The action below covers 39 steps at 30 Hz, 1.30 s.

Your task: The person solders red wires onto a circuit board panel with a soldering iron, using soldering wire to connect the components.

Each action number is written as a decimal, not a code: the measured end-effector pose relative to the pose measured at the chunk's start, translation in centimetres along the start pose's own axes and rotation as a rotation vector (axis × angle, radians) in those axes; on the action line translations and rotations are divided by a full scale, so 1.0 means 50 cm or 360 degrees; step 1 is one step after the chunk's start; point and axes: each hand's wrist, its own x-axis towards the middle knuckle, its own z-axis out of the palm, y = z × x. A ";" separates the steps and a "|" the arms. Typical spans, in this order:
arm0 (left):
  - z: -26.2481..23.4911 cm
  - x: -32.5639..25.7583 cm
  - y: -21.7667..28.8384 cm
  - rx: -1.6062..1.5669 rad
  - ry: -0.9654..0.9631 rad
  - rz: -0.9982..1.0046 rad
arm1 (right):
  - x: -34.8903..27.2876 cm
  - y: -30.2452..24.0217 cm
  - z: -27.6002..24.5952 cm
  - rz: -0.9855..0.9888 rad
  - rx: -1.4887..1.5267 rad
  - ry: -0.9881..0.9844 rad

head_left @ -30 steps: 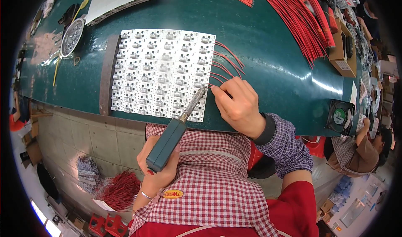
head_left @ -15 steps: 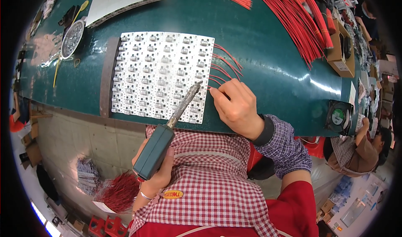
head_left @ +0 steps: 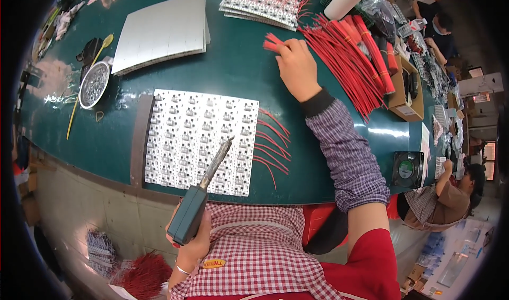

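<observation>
My left hand (head_left: pixel 197 241) grips a soldering iron (head_left: pixel 190 215) by its dark green handle. Its metal tip reaches over a white panel of circuit boards (head_left: pixel 175 146) with rows of small components. Several red wires (head_left: pixel 277 134) stick out from the panel's right edge. Farther out on the table, my right hand (head_left: pixel 298 69) has its fingers closed at a small bunch of short red wires (head_left: pixel 270 42). The fingers partly cover that bunch, so how many wires they hold is hidden.
A dark strip (head_left: pixel 140 141) borders the panel's left side. White panels (head_left: pixel 161 32), a bowl (head_left: pixel 95 85) and wired boards (head_left: pixel 262 4) lie beyond. A large pile of red wires (head_left: pixel 347 61), a cardboard box (head_left: pixel 408 96) and a fan (head_left: pixel 407 170) are at right. A co-worker (head_left: pixel 442 196) sits there.
My right hand has left the wires at the panel's right edge and moved away to the small red bunch. The soldering iron's tip has shifted off the edge column, over the panel. The view has tilted farther up the table.
</observation>
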 end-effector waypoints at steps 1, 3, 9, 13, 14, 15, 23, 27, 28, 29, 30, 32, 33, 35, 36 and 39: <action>-0.001 0.002 0.001 0.0097 -0.0021 -0.0014 | 0.007 0.021 0.018 -0.0015 -0.0164 -0.0022; 0.000 -0.003 -0.025 0.0080 0.0004 0.0195 | 0.011 0.049 0.047 -0.0047 -0.0451 -0.0183; -0.019 -0.009 -0.057 0.0031 0.0208 -0.0500 | 0.045 0.013 0.094 0.0016 -0.0534 -0.0134; -0.026 -0.007 -0.085 0.0276 0.0062 -0.0396 | 0.045 0.008 0.087 0.0045 -0.0479 -0.0136; -0.028 -0.005 -0.090 0.0273 0.0047 -0.0382 | 0.041 0.010 0.081 0.0072 -0.0403 -0.0118; -0.031 -0.002 -0.093 0.0269 0.0015 -0.0403 | 0.038 0.014 0.075 0.0081 -0.0416 -0.0113; -0.026 -0.004 -0.063 0.0080 0.0073 -0.0553 | 0.060 0.010 0.041 0.0047 -0.0066 -0.0029; -0.027 -0.019 -0.078 0.0186 0.0099 -0.0302 | 0.057 0.020 0.041 0.0042 -0.0144 -0.0081; -0.030 -0.021 -0.074 0.0218 0.0059 -0.0333 | 0.054 0.023 0.040 0.0019 -0.0156 -0.0110; -0.032 -0.023 -0.068 0.0219 0.0061 -0.0332 | 0.050 0.025 0.039 -0.0003 -0.0168 -0.0139; -0.034 -0.024 -0.059 0.0203 0.0034 -0.0320 | 0.047 0.029 0.038 -0.0002 -0.0166 -0.0137; -0.035 -0.023 -0.040 0.0187 0.0012 -0.0306 | 0.047 0.029 0.031 0.0101 -0.0032 -0.0142; -0.035 -0.024 -0.029 0.0122 0.0067 -0.0401 | 0.041 0.025 0.027 0.0103 -0.0029 -0.0139; -0.033 -0.025 -0.021 0.0058 0.0130 -0.0504 | 0.035 0.008 0.011 0.0018 -0.0001 -0.0159; -0.034 -0.026 -0.020 0.0134 0.0134 -0.0419 | 0.036 0.006 0.003 0.0020 0.0007 -0.0160; -0.035 -0.028 -0.003 0.0088 0.0077 -0.0395 | 0.046 -0.013 -0.036 -0.0055 0.0027 -0.0095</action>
